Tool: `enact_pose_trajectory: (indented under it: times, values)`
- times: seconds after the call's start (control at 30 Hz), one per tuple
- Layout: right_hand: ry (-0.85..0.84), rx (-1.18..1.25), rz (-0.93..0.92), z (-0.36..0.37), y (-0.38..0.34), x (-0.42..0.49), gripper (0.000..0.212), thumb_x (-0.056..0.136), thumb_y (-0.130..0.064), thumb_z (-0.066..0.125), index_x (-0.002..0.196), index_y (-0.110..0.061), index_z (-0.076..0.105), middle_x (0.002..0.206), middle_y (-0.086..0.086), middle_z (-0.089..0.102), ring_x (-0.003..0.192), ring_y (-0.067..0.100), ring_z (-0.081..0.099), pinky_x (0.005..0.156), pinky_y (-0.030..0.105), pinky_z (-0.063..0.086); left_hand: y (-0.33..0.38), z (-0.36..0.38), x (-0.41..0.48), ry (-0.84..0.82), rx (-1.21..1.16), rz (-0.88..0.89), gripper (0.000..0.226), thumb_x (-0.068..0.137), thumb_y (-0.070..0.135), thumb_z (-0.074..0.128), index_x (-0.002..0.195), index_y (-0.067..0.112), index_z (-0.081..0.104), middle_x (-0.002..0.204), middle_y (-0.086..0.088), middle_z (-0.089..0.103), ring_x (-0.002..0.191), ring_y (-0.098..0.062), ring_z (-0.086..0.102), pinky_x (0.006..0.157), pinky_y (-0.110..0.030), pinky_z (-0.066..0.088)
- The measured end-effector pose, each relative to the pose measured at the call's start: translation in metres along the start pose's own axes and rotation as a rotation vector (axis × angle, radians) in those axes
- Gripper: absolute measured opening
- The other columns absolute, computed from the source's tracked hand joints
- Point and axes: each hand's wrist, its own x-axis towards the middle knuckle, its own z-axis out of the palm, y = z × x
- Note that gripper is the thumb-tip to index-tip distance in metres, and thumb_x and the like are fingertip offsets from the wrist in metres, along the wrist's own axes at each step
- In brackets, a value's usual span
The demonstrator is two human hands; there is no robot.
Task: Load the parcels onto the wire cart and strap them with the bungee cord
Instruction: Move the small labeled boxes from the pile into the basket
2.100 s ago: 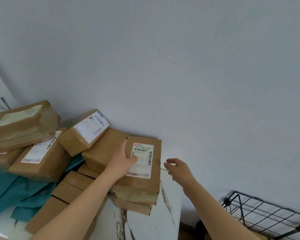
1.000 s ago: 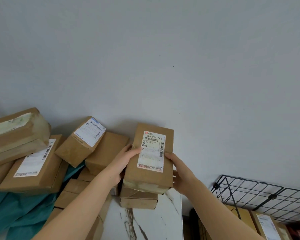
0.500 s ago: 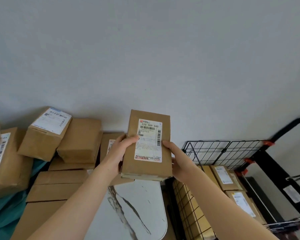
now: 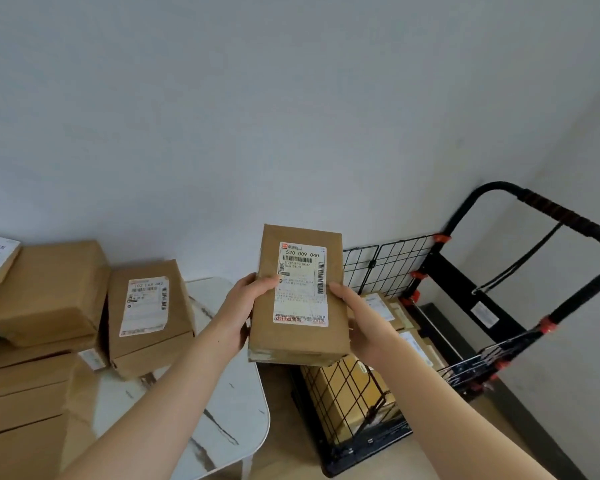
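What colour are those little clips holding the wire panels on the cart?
Orange-red clips on the black wire cart, clearest in the head view.

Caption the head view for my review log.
Left hand and right hand hold a labelled parcel near the wire cart, more parcels waiting on the marble table.

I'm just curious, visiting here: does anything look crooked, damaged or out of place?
Nothing looks broken. The brown paper-wrapped parcels on the white marble-patterned table lie in an untidy heap, tilted at different angles. The brown labelled parcel gripped by the left hand and right hand looks worn along its near edge.
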Motion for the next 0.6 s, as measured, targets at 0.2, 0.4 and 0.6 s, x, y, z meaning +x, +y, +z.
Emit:
enact_pose_trajectory:
  times: [0.2, 0.4, 0.6]
  values:
    - [0.032, 0.047, -0.009, -0.078, -0.006, -0.006, 0.032, 0.080, -0.041, 0.069, 0.101, -0.020, 0.060, 0.103, 0.012, 0.068, 0.098, 0.028, 0.064, 0.085, 0.039, 0.053, -0.018, 0.077, 0.011, -0.020, 0.032, -0.005, 0.038, 0.085, 0.040, 0.062, 0.119, 0.024, 0.058, 0.108, -0.002, 0.071, 0.104, -0.025, 0.064, 0.095, -0.051, 0.048]
    - [0.042, 0.100, -0.001, -0.184, -0.011, -0.012, 0.034, 0.082, -0.040, 0.068, 0.107, -0.020, 0.057, 0.108, 0.011, 0.067, 0.099, 0.025, 0.064, 0.075, 0.035, 0.053, -0.039, 0.184, 0.024, -0.043, 0.029, -0.024, 0.033, 0.084, 0.033, 0.064, 0.115, 0.021, 0.062, 0.105, -0.006, 0.072, 0.099, -0.028, 0.066, 0.081, -0.044, 0.054]
    - [0.023, 0.067, 0.014, -0.288, -0.025, -0.010, 0.030, 0.085, -0.039, 0.064, 0.106, -0.019, 0.057, 0.110, 0.009, 0.066, 0.103, 0.025, 0.063, 0.080, 0.034, 0.051, -0.065, 0.281, 0.042, -0.054, 0.030, -0.048, 0.034, 0.084, 0.034, 0.064, 0.114, 0.019, 0.063, 0.103, -0.006, 0.073, 0.100, -0.029, 0.066, 0.089, -0.048, 0.051]
